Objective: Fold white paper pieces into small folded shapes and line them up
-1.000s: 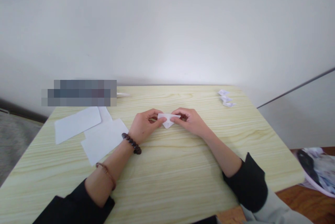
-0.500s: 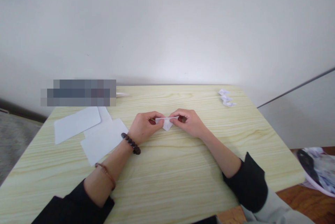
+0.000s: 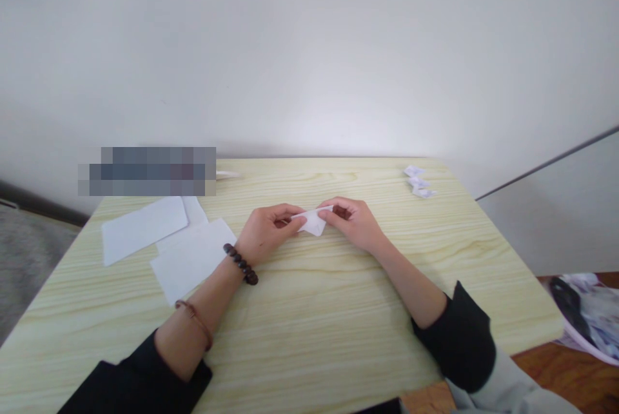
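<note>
Between my two hands is a small folded white paper (image 3: 315, 223), with a straight upper edge and a point hanging down. My left hand (image 3: 271, 228) pinches its left end between thumb and fingers. At the other end, my right hand (image 3: 353, 224) grips the paper the same way, thumb in front. The fingers behind the paper are partly hidden. Both hands are above the middle of the wood-grain table (image 3: 309, 330).
White paper sheets (image 3: 193, 262) lie overlapping to the left of my left hand. Several small folded paper pieces (image 3: 416, 182) sit at the back right. A blurred-out object (image 3: 149, 172) is at the back left. Behind the table rises a white wall (image 3: 309, 53).
The folded paper has tilted, its right end now higher, and its lower point has shifted slightly right. My right hand has moved a little to the right and up.
</note>
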`<state>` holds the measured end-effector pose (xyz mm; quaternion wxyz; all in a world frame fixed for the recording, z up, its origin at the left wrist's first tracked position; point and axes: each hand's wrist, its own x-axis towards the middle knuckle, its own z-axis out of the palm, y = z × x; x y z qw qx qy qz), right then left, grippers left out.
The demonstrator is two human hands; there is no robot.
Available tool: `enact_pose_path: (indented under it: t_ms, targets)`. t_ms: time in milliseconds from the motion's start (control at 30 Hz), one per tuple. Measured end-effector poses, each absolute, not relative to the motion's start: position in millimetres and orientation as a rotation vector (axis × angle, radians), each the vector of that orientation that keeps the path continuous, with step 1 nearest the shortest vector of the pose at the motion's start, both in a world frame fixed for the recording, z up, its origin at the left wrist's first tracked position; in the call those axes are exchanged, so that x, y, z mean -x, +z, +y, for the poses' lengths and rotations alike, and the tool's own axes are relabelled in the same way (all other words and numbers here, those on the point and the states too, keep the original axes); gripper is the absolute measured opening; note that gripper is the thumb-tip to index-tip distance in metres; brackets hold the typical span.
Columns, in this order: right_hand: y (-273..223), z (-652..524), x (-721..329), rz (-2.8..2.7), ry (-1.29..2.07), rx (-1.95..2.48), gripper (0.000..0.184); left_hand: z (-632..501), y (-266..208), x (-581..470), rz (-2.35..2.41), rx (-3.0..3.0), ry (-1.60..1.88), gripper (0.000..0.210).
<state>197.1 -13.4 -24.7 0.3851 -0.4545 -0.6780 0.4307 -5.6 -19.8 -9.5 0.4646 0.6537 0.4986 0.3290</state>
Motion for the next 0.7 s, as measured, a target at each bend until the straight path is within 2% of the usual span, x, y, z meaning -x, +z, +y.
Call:
enact_pose_path:
  t_ms: [500,700]
  targets:
    - [-18.4,-12.4,-196.2,-1.541,1.199,1.207,0.024,-21.3,-10.2,5.7,1.217,-1.641,0.834,0.036]
    - [-19.6,-13.0,-198.4,-1.667,1.21,1.188,0.025,-21.0,-9.1,4.3,1.257,-1.648,0.914,0.036]
